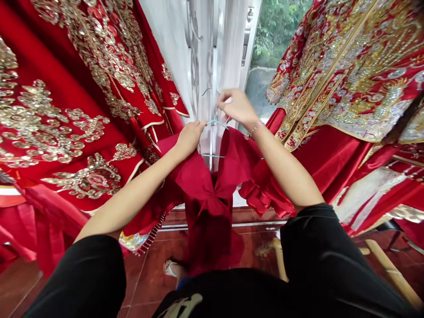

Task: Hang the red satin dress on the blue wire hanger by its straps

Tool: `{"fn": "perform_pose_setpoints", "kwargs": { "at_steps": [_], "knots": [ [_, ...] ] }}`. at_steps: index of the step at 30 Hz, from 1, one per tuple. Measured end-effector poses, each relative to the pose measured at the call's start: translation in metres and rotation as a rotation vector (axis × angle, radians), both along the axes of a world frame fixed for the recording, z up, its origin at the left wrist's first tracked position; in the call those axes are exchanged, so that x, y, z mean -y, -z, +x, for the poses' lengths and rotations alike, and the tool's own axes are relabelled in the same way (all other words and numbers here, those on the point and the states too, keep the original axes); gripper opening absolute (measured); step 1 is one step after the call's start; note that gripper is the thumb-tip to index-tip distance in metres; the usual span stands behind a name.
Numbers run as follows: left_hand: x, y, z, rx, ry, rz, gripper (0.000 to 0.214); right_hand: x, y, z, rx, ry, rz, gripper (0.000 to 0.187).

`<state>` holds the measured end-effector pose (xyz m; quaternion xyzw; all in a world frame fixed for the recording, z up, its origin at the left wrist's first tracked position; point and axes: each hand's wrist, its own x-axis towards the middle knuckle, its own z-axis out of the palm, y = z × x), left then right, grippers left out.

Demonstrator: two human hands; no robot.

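A plain dark red garment [207,198] hangs in front of me on a thin teal wire hanger [217,123]. My left hand [189,138] is closed on the garment's left shoulder, just beside the hanger. My right hand [236,106] is pinched on the top of the hanger near its metal hook [209,90]; a bead bracelet sits on that wrist. Both of my arms reach forward in black sleeves.
Heavy red robes with gold and silver embroidery hang on the left [66,110] and on the right [351,75]. A white door with a handle [247,35] stands behind the hanger. Red floor tiles [149,274] and a bamboo pole [391,269] lie below.
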<state>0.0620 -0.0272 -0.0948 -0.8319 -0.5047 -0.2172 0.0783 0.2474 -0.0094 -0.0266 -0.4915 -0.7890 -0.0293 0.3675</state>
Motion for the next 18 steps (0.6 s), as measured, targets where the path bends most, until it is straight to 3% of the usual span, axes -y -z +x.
{"fn": "perform_pose_setpoints", "kwargs": {
  "at_steps": [2,5,8,11,14,18],
  "knots": [
    [0.009,0.010,-0.007,0.092,-0.022,0.038,0.055,0.015,0.004,0.008,-0.017,0.010,0.083,0.029],
    [0.018,0.024,-0.017,0.245,-0.152,0.010,0.072,0.037,0.040,0.020,0.006,0.218,0.186,0.044],
    [0.011,0.028,-0.029,0.317,-0.168,-0.052,0.076,0.050,0.092,0.014,0.021,0.380,0.091,0.063],
    [-0.006,0.023,-0.050,0.325,-0.040,-0.076,0.070,0.052,0.130,0.005,-0.017,0.421,-0.034,0.089],
    [-0.019,0.017,-0.075,0.331,0.040,-0.095,0.058,0.048,0.141,0.008,-0.059,0.403,-0.070,0.098],
    [-0.017,0.019,-0.089,0.377,0.059,-0.184,0.054,0.042,0.141,0.021,-0.044,0.336,-0.016,0.097]
  ]
}}
